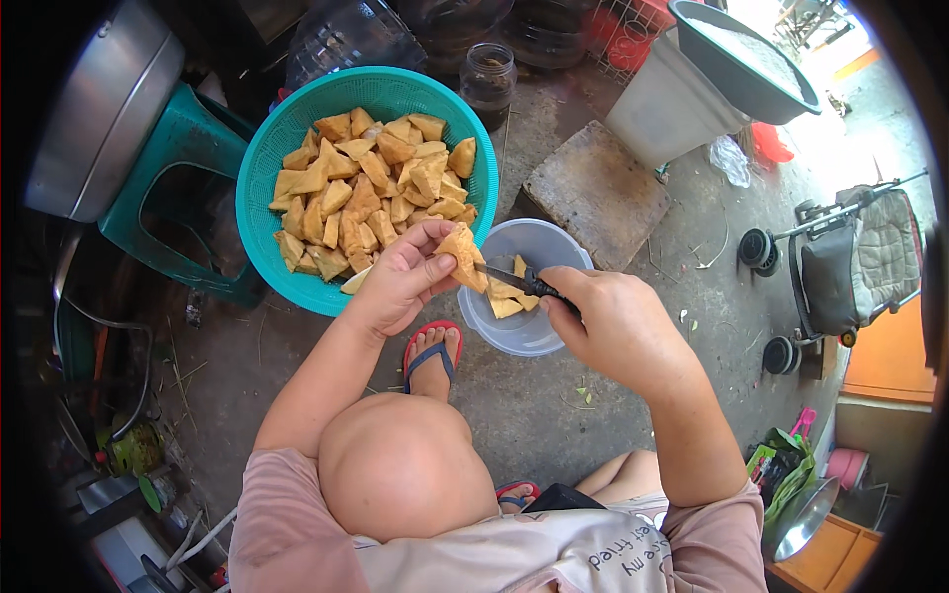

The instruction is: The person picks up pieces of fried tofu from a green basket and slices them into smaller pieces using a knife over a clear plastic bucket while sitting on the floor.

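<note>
Between the thumb and fingers of my left hand (403, 277) is a piece of fried tofu (462, 255), golden brown and wedge-shaped. My right hand (615, 321) grips the black handle of a knife (539, 285), whose blade meets the tofu's right side. Below them stands a pale translucent bucket (534, 341) with a few cut tofu pieces (506, 304) in it. To the left, a teal plastic basket (259, 212) holds a heap of fried tofu pieces (366, 203). My left wrist is close to its front rim.
A teal stool (148, 232) bearing a large metal pot (104, 109) stands at left. Beyond the bucket lies a wooden board (598, 193), near a white tub (677, 99) with a grey basin (751, 59) on top. A glass jar (488, 79) is behind; a stroller (850, 262) is at right.
</note>
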{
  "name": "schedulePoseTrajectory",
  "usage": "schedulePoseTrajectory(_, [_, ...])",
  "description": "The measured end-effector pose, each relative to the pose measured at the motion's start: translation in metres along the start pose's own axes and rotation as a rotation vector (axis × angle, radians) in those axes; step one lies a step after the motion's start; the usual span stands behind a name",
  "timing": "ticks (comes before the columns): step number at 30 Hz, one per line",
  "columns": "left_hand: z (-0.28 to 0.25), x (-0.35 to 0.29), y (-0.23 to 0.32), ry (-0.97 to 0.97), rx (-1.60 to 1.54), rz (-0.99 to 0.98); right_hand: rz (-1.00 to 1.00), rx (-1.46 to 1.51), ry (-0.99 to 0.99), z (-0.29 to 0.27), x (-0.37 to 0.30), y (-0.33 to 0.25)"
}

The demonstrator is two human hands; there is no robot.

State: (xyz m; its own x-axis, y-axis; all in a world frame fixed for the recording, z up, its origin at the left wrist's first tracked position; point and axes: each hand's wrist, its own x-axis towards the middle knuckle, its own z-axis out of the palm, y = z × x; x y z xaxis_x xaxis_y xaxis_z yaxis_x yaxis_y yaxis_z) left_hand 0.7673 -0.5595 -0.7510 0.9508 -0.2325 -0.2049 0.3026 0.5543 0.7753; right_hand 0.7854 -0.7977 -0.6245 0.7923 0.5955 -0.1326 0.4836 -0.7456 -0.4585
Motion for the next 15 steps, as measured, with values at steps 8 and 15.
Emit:
schedulePoseTrajectory(8, [0.012, 0.020, -0.026, -0.022, 0.232, -0.186, 0.100, 0.001, 0.014, -0.007, -0.035, 0.031])
schedulePoseTrajectory(15, [-0.025, 0.029, -0.003, 0.356, 1.526, 0.501, 0.369, 0.102, 0.003, -0.017, -0.067, 0.053])
